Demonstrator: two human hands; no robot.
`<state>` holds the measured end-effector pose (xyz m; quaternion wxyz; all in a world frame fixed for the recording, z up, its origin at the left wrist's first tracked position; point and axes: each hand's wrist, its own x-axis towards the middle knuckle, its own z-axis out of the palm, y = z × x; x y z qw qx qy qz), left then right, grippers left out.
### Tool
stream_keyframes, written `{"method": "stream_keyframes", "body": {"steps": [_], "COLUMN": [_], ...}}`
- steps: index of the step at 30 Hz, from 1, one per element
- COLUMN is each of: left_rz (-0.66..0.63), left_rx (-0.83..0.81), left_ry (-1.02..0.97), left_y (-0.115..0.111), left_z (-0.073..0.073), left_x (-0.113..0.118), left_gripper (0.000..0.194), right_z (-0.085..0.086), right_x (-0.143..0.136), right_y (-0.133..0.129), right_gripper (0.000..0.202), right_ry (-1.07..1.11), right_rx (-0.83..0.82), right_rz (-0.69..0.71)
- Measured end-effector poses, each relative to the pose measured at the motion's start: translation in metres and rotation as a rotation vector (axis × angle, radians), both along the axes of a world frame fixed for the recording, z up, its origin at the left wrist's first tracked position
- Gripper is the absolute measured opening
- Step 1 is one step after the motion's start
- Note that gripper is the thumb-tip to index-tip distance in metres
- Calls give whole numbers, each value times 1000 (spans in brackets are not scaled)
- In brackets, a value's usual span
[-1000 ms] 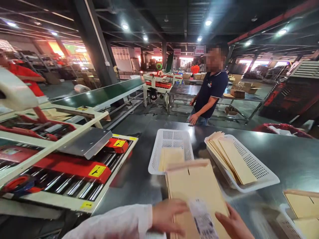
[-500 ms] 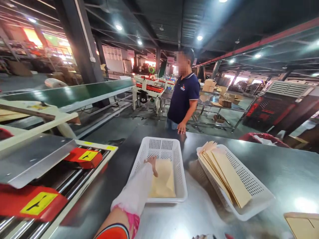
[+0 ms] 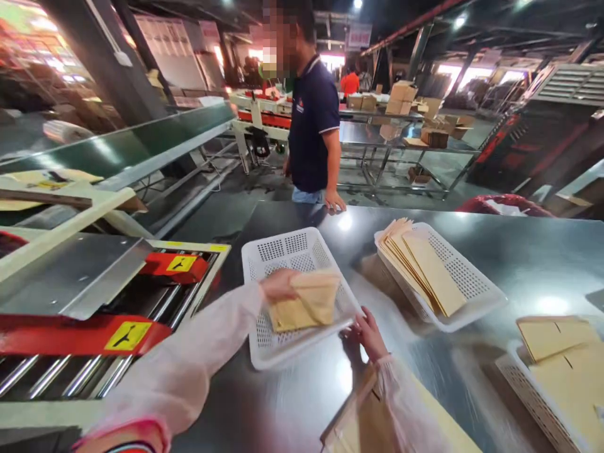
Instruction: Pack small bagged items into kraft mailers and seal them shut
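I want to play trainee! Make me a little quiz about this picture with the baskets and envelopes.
1. True or false: the left hand holds brown envelopes over the near white basket.
2. What does the right hand touch? A) that basket's edge B) the roller machine C) the person in the dark shirt
3. Fill in: the far basket holds a stack of ____.

Key: 1 true; 2 A; 3 envelopes.

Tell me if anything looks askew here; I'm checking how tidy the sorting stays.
The left basket sits skewed on the table, one corner lifted by the right hand. The left hand holds a bent envelope stack. Envelopes in the middle basket fan out unevenly.
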<state>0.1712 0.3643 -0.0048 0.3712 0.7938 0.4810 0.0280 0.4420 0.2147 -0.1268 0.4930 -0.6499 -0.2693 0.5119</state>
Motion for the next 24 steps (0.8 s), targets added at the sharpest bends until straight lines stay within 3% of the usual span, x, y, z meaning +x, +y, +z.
{"method": "stream_keyframes", "body": {"steps": [4,6,7,8,10,13,15,17,19,21,24], "left_rz": [-89,-226,-304,-378,-461,-380,-315,-98,246,602,879], "left_rx": [116,20,-24,-59,-60,2,78,158,192,113,-57], "left_ry": [159,331,398,442,455,375,296,274,340,436,505], "left_y": [-48,-76,-92,-109,-141,-173,-185,-196,-214,-242,-287], "left_z": [98,120,117,106,63,-14,-49,-70,-84,-98,-123], "left_x": [-77,-99,-101,-97,-77,-44,-37,-48,-71,-99,-128], "left_gripper": [27,22,19,15,17,14,38,56,50,50,81], "right_z": [6,3,0,-5,-14,-23,-25,-24,-23,-22,-16], "right_x": [6,-4,-13,-23,-42,-56,-53,-41,-26,-7,21], "right_y": [-68,-106,-123,-137,-158,-173,-178,-180,-181,-180,-176], "right_gripper": [41,40,43,47,52,54,54,49,40,40,42], "right_ry": [-743,-1047,-1126,-1176,-1237,-1300,-1317,-1338,-1354,-1335,-1283], "right_rx": [-98,-250,-325,-386,-437,-412,-407,-401,-383,-409,-529], "right_rz": [86,168,217,266,343,373,358,360,357,309,249]}}
